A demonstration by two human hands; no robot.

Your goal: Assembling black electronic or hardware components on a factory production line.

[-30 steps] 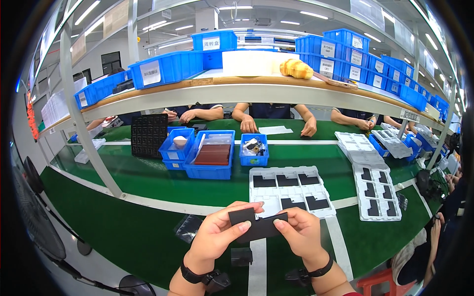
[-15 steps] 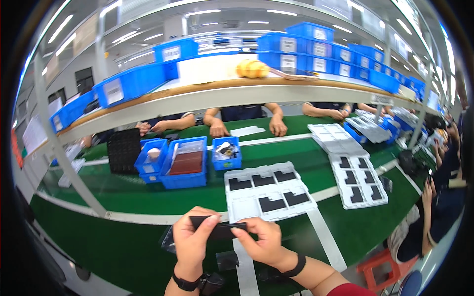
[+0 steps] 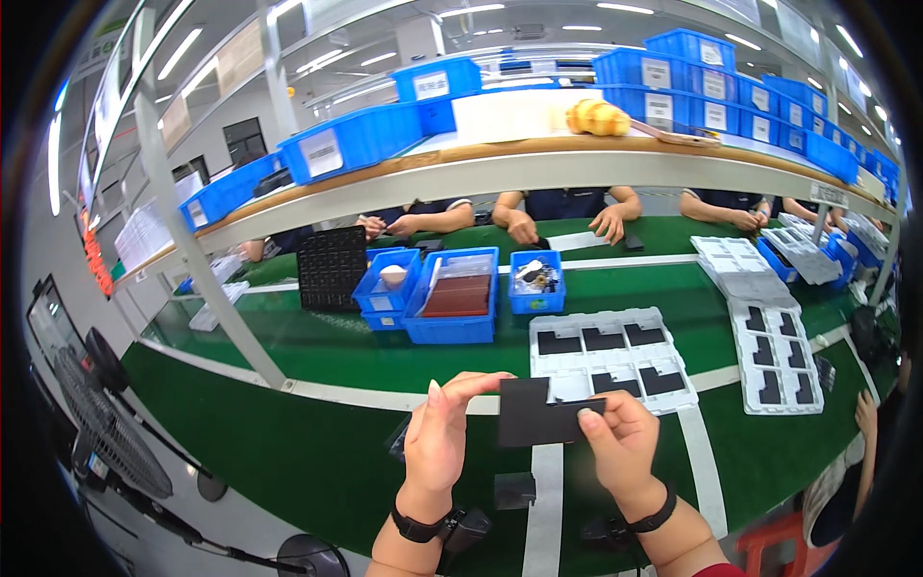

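Note:
A flat black piece with a stepped cut-out point(image 3: 534, 418) is held up over the near side of the green table, its broad face turned to me. My right hand point(image 3: 625, 447) pinches its right end between thumb and fingers. At the piece's upper left corner, my left hand point(image 3: 437, 447) has its fingers stretched out and thumb raised; whether the fingertips touch the edge I cannot tell. Just beyond lies a white tray point(image 3: 615, 366) with several similar black pieces in its compartments. One near-left compartment, partly hidden by the held piece, shows white.
A second white tray point(image 3: 777, 351) with black pieces lies right. Blue bins stand left of centre, one with reddish-brown sheets point(image 3: 457, 296). A shelf beam point(image 3: 481, 178) crosses above the table. Co-workers' hands rest on the far side. A fan point(image 3: 111, 413) stands at left.
The view has swung left, so the scene sits further right. The black piece has turned from edge-on to face-on. My left hand has loosened from its grip into stretched fingers.

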